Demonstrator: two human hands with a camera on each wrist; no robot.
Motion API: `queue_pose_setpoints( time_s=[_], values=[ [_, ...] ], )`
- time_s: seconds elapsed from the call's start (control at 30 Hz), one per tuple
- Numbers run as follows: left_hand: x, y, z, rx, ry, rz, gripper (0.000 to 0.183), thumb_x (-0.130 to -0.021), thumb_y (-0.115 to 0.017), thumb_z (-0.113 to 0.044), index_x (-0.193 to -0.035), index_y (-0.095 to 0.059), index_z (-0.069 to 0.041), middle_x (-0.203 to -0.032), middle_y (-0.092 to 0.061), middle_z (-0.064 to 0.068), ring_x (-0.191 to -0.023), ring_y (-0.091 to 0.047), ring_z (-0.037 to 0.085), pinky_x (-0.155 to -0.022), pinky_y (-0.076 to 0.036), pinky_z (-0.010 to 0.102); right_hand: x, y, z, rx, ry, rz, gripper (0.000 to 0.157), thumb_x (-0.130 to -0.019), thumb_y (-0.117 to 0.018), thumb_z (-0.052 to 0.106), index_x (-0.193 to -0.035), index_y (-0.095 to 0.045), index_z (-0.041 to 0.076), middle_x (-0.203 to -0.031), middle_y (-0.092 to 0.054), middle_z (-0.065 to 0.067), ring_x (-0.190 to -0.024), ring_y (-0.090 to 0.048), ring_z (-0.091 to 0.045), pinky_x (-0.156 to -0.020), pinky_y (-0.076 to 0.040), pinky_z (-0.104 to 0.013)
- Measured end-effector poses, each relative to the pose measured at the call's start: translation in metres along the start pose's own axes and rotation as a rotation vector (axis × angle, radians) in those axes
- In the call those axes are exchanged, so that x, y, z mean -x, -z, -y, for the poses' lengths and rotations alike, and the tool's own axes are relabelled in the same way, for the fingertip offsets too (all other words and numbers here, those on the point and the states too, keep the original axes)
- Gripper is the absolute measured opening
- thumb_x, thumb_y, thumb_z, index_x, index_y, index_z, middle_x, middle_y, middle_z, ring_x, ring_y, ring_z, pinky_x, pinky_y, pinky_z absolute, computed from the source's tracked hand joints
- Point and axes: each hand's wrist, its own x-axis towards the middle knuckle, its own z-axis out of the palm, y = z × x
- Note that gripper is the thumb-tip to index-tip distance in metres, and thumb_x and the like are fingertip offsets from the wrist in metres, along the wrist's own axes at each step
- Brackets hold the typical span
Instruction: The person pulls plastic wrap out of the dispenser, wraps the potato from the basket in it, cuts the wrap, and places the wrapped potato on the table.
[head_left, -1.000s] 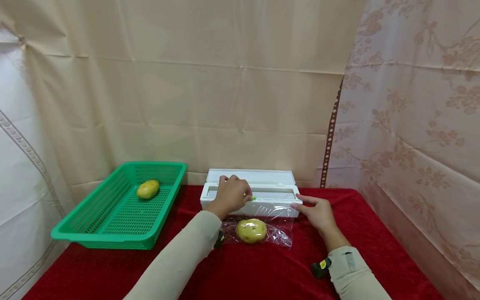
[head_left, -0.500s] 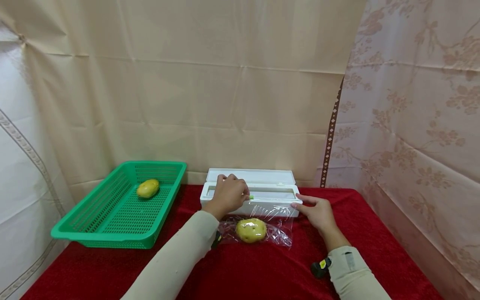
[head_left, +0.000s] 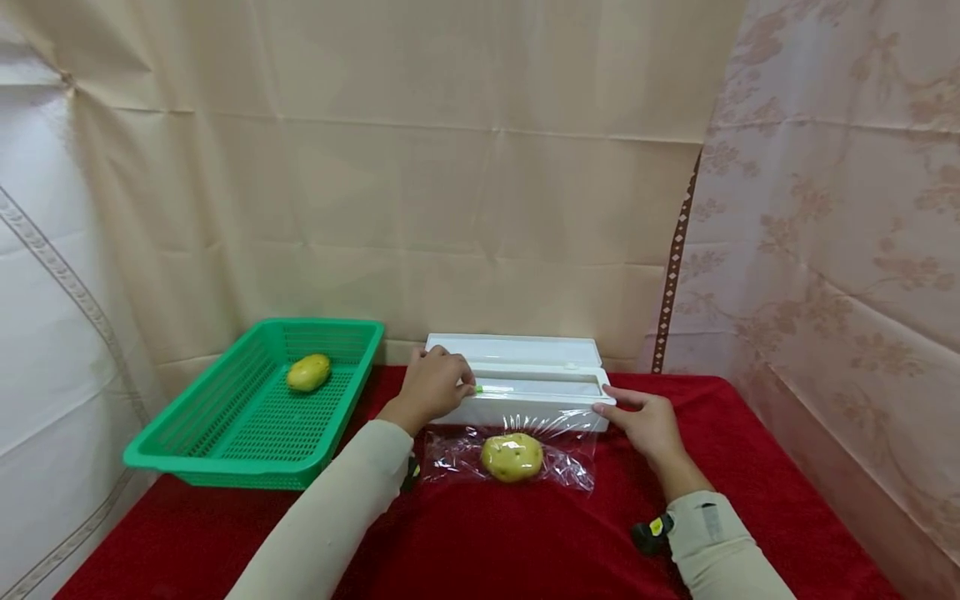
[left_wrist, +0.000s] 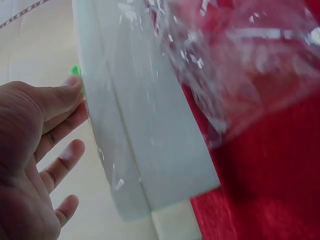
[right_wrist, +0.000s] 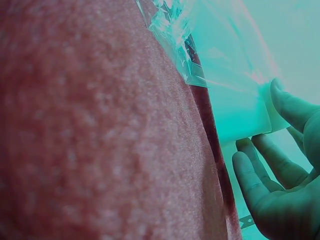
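Observation:
A white cling film box [head_left: 517,410] stands on the red cloth with its lid raised at the back. Along its front top edge, my left hand [head_left: 433,385] pinches the small green slide cutter [head_left: 480,389] between thumb and index finger, left of the middle. The left wrist view shows the same cutter [left_wrist: 75,70], partly hidden by the thumb. My right hand [head_left: 651,423] grips the box's right end, thumb on the front and fingers at the side. Clear cling film [head_left: 452,454] runs from the box down over a yellow potato [head_left: 512,457] lying in front.
A green plastic basket [head_left: 217,472] stands at the left, holding another potato [head_left: 308,372]. The red tablecloth [head_left: 495,542] covers the table. Beige curtain [head_left: 465,208] hangs close behind the box, and a floral curtain hangs at the right.
My left hand has slid leftward along the box edge with the green cutter. The right hand stays at the box's right end. The head view has shifted slightly.

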Motion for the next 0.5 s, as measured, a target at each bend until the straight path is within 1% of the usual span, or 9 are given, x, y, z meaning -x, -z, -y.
queue_pose_setpoints(
  time_s=[0.13,0.2,0.33,0.5],
  values=[
    [0.003,0.002,0.006,0.013,0.024,0.011,0.007,-0.091,-0.079,-0.037,-0.089,-0.079,-0.030,-0.096,-0.075,-0.011,-0.107,-0.058,0.022,-0.102,-0.034,0.054,0.001,0.002,0.002,0.007,-0.012,0.011,0.055,-0.085,-0.087,0.033,-0.132,-0.071,0.008,-0.137,-0.067,-0.015,-0.124,-0.059,-0.021,-0.078,-0.049,-0.011],
    [0.006,0.004,0.008,0.013,0.031,0.017,0.007,-0.091,-0.079,-0.037,-0.089,-0.079,-0.030,-0.098,-0.075,-0.011,-0.110,-0.058,0.022,-0.104,-0.034,0.054,0.001,0.002,0.003,0.007,-0.025,0.020,0.056,-0.085,-0.087,0.033,-0.132,-0.070,0.008,-0.139,-0.066,-0.016,-0.128,-0.057,-0.025,-0.078,-0.049,-0.011],
    [0.009,0.006,0.012,-0.001,0.046,0.025,0.006,-0.092,-0.079,-0.037,-0.091,-0.080,-0.030,-0.101,-0.076,-0.011,-0.113,-0.058,0.022,-0.107,-0.033,0.055,0.002,0.002,0.004,0.003,-0.040,0.033,0.058,-0.085,-0.086,0.035,-0.134,-0.069,0.008,-0.141,-0.065,-0.016,-0.132,-0.055,-0.027,-0.078,-0.049,-0.010],
    [0.014,0.009,0.016,-0.017,0.060,0.028,0.007,-0.093,-0.078,-0.037,-0.094,-0.081,-0.030,-0.104,-0.076,-0.011,-0.115,-0.057,0.022,-0.108,-0.032,0.055,0.001,0.000,0.006,-0.005,-0.040,0.028,0.058,-0.085,-0.086,0.034,-0.134,-0.069,0.008,-0.140,-0.065,-0.016,-0.131,-0.056,-0.027,-0.078,-0.049,-0.010]
  ],
)
